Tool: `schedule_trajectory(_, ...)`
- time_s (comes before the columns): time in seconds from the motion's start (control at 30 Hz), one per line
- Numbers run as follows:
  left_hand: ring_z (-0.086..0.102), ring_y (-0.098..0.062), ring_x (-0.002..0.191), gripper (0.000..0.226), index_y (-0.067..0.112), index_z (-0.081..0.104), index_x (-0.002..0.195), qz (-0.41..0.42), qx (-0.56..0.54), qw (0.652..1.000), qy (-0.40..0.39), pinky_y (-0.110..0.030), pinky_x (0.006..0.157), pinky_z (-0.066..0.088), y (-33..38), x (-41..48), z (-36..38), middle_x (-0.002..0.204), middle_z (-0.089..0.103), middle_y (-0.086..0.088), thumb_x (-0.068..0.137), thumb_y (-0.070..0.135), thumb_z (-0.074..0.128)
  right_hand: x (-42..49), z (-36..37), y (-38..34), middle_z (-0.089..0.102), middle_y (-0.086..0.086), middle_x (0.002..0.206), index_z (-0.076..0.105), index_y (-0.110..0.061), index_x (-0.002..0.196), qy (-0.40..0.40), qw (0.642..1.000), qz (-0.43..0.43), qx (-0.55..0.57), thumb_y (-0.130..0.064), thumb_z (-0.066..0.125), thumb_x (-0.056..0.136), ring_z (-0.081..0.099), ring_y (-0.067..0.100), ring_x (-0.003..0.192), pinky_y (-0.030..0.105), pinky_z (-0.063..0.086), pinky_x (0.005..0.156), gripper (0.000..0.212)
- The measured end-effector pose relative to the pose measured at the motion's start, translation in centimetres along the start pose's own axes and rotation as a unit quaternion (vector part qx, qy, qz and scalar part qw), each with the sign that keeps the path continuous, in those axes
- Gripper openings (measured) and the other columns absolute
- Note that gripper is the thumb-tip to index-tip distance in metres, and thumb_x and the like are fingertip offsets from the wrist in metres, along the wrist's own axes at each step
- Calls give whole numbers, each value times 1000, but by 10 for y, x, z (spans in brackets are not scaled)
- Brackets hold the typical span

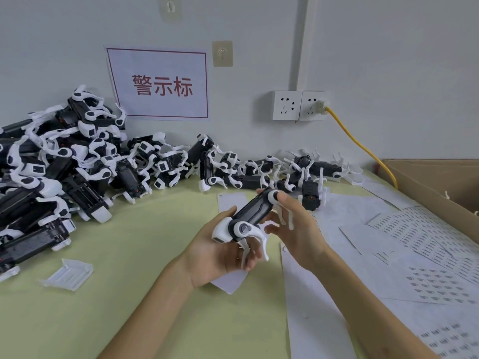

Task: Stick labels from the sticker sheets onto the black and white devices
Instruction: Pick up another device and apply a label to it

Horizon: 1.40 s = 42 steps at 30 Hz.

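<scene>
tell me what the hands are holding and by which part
One black and white device: the left hand grips its near white end, the right hand holds its far end.

One left hand (215,257) and one right hand (300,229), one device (248,216) held, dozens more in a heap (64,164), two sockets (286,105), one yellow cable (363,149), one sign (158,84), two hooks (222,53), one box (427,182), several sticker sheets (427,242), one clear cover (68,274).
</scene>
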<state>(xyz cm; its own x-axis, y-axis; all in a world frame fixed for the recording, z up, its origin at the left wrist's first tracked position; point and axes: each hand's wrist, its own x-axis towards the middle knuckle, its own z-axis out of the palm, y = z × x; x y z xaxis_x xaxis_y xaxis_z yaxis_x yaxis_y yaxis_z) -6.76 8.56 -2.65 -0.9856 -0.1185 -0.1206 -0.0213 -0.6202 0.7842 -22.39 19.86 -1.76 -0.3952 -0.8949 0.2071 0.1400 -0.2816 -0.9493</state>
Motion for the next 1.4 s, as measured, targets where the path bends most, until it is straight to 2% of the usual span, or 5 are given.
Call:
schedule_trajectory(0.33, 49, -26, 57, 44, 9, 75, 92, 90, 47, 994, 42, -36, 62, 42, -4, 8, -7, 73, 59, -11, 68, 42, 91, 2, 2, 7, 75, -4, 106, 66, -34, 119, 16, 983, -75, -168, -33, 81, 79, 73, 13, 97, 21, 54, 82, 43)
schedule_trajectory(0.67, 45, -24, 58, 52, -2, 66, 115, 158, 38, 984, 71, -35, 67, 41, 1, 3, -12, 65, 57, -8, 85, 39, 72, 8, -2, 18, 66, -19, 116, 61, -31, 127, 30, 960, -71, -269, -40, 57, 101, 62, 0, 109, 27, 47, 95, 28)
schedule_trajectory(0.93, 39, -20, 52, 29, 12, 69, 93, 214, 28, 941, 261, -33, 60, 34, 5, 8, -26, 62, 55, -5, 89, 39, 60, 13, -15, 39, 47, -1, 149, 27, -24, 154, 93, 772, 105, -620, -55, 66, 87, 41, 26, 140, 45, 22, 114, 84)
schedule_trajectory(1.2, 51, -20, 56, 25, 21, 73, 78, 168, 80, 935, 303, -33, 63, 37, 0, 11, -19, 78, 64, -4, 94, 37, 62, 12, -12, 23, 64, -7, 89, 63, -31, 119, 129, 914, -36, -383, 0, 71, 84, 59, -1, 75, 23, 48, 71, 48)
schedule_trajectory(1.4, 67, -21, 73, 35, 16, 69, 94, 173, 116, 939, 273, -34, 72, 46, 0, 8, -17, 84, 72, -4, 78, 47, 68, 1, 4, 11, 76, -11, 105, 79, -27, 97, -7, 961, -56, -270, -34, 76, 84, 70, 7, 101, 26, 54, 89, 16)
